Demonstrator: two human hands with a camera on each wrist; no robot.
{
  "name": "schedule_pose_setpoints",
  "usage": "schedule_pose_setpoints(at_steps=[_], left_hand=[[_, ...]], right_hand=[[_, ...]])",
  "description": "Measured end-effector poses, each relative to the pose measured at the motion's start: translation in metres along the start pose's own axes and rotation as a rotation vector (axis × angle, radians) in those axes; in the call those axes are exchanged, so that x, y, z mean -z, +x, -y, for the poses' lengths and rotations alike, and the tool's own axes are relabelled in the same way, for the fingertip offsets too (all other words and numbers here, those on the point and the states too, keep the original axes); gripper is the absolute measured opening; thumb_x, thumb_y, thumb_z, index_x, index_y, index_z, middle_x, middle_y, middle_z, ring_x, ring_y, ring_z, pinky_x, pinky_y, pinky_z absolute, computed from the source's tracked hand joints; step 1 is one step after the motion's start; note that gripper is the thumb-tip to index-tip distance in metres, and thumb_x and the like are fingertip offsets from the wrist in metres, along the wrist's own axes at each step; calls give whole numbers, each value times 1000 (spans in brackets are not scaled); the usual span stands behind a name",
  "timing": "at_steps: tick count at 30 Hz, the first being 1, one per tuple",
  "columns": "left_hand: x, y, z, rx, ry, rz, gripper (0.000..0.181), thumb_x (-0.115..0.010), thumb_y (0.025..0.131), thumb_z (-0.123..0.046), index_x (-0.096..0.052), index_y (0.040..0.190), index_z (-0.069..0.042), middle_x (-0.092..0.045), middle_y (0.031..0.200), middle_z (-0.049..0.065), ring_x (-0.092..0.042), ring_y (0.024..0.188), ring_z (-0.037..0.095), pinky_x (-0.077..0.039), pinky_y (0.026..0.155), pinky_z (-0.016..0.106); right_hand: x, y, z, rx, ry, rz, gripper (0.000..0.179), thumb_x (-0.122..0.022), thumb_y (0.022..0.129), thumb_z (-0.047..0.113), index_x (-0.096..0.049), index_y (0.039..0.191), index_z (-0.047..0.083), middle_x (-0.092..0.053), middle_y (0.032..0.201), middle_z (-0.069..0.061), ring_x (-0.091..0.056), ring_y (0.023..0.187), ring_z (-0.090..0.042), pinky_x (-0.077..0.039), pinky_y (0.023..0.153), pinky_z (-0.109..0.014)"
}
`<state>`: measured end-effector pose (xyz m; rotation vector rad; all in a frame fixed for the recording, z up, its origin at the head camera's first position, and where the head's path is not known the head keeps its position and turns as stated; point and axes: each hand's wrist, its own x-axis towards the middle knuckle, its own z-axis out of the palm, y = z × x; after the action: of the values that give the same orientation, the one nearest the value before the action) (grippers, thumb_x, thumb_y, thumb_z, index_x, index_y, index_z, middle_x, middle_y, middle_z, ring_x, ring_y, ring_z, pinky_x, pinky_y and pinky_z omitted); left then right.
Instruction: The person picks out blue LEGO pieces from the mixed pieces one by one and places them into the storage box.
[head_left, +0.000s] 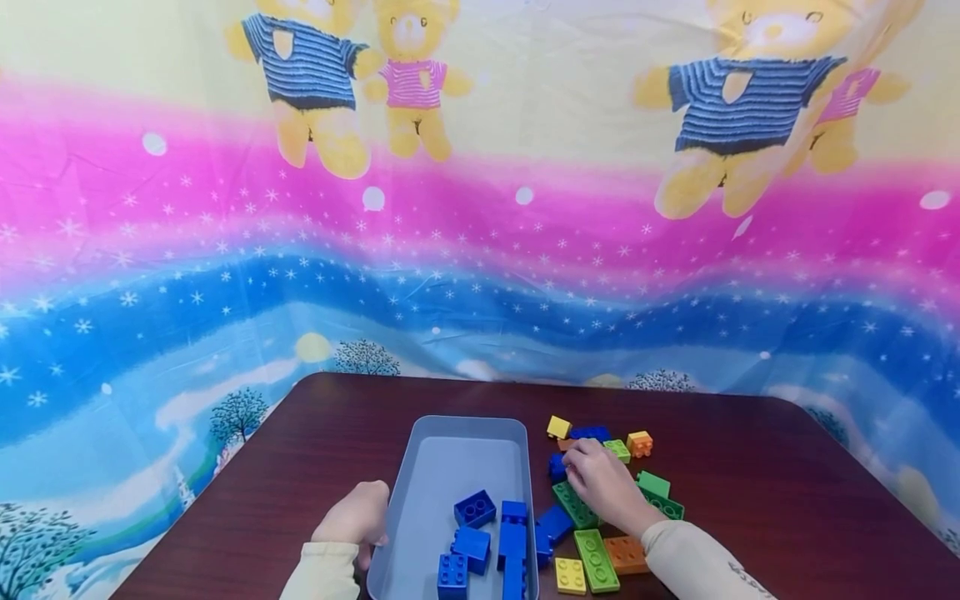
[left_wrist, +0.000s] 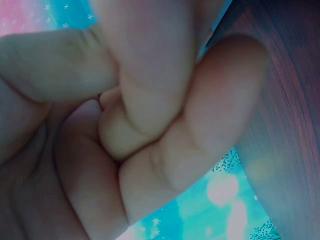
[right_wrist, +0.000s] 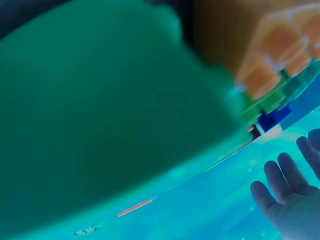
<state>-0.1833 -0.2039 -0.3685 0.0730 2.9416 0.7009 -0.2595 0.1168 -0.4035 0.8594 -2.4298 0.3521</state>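
Blue bricks already lie in the tray, right of the curled, seemingly empty left grip. Others remain about the right grip, whose hold I cannot tell.

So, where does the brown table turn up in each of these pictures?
Head: across the lower part, the table lies under the tray and blocks.
Left wrist: down the right side, beyond the left hand's curled fingers.
Right wrist: I can't make it out; a blurred green thing fills much of the left.
Shared landmark: the patterned curtain, partly visible in all three.
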Motion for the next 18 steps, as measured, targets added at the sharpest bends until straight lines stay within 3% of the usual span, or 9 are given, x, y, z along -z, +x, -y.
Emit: schedule_pose_setpoints(at_steps=[8, 18], left_hand=[[1, 1, 0, 9, -30, 19, 19, -65, 67, 14, -48, 67, 4, -48, 53, 14, -52, 30, 20, -48, 43, 29], [1, 0, 1, -9, -24, 16, 21, -65, 66, 15, -48, 64, 4, -47, 48, 13, -52, 30, 21, -48, 43, 28]], right_hand=[[-1, 2, -9, -174, 42, 75, 9, -65, 78, 5, -63, 87, 6, -56, 86, -4, -52, 78, -17, -48, 65, -32], [3, 4, -34, -228, -28, 56, 10, -62, 78, 1, -63, 88, 3, -57, 86, -9, -54, 82, -24, -48, 66, -36]])
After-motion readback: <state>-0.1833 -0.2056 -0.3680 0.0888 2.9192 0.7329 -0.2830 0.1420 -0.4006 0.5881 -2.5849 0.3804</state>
